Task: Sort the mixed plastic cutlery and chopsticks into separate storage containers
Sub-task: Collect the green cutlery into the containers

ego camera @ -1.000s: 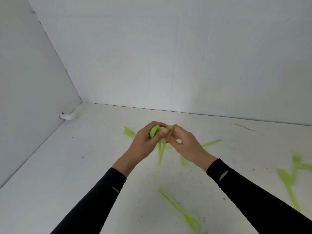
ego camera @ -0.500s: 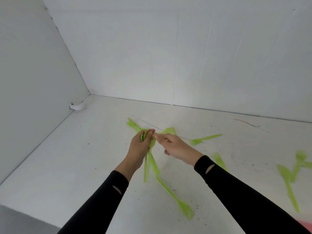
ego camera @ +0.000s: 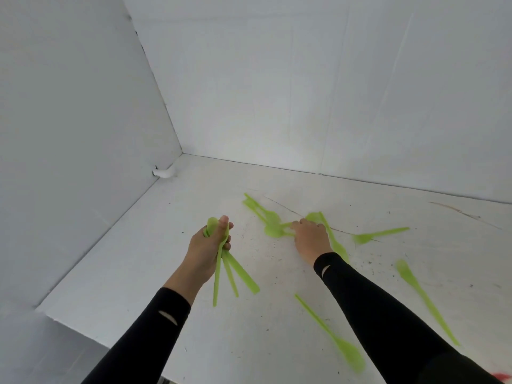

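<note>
Grips with left hand [ego camera: 206,246] a bundle of green spoons [ego camera: 243,275], bowls up, handles fanning down toward the camera. Rests right hand [ego camera: 310,236] on a spoon pile [ego camera: 273,227] on the white table [ego camera: 138,259], with fingertips hidden, grasp unclear.

Centre-left of the frame, the left hand [ego camera: 206,245] holds a bundle of spoons [ego camera: 242,273] over the table [ego camera: 133,261]. To its right, the right hand [ego camera: 310,236] rests on a cluster of cutlery [ego camera: 273,227]. Loose spoons [ego camera: 318,318] lie at lower right.

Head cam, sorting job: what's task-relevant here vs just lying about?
Job: green cutlery bundle in left hand; green pile touched by right hand; loose green spoon nearer the camera.
Lying about: white lump in corner; red scrap at frame edge.
</note>
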`<state>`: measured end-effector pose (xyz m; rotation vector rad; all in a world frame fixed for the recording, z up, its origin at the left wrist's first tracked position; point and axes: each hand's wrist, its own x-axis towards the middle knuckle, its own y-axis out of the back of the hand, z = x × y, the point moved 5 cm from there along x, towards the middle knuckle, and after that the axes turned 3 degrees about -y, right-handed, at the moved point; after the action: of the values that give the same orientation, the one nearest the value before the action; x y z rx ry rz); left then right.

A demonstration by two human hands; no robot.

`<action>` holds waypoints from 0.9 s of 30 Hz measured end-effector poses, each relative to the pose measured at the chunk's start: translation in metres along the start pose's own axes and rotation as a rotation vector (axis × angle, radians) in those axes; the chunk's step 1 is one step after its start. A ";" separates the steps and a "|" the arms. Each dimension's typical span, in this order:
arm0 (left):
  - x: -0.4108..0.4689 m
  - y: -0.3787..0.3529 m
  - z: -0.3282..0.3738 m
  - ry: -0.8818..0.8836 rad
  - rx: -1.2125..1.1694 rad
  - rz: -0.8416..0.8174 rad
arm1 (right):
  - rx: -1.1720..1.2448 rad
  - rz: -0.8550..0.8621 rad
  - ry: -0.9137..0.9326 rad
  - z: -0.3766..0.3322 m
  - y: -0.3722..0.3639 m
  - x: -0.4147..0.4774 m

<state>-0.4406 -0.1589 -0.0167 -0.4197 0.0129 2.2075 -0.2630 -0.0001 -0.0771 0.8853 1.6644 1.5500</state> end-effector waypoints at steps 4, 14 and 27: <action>0.004 -0.034 0.000 -0.010 -0.021 -0.075 | 0.398 -0.043 -0.113 0.031 0.006 -0.015; -0.029 -0.208 -0.012 -0.064 -0.013 -0.224 | 1.215 -0.007 -0.181 0.120 0.103 -0.107; -0.142 -0.433 -0.070 -0.101 -0.120 -0.424 | 0.980 0.281 -0.241 0.316 0.119 -0.238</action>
<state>-0.0065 -0.0073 0.0198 -0.3402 -0.2431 1.8118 0.1343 -0.0276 0.0326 1.7718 2.1728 0.6493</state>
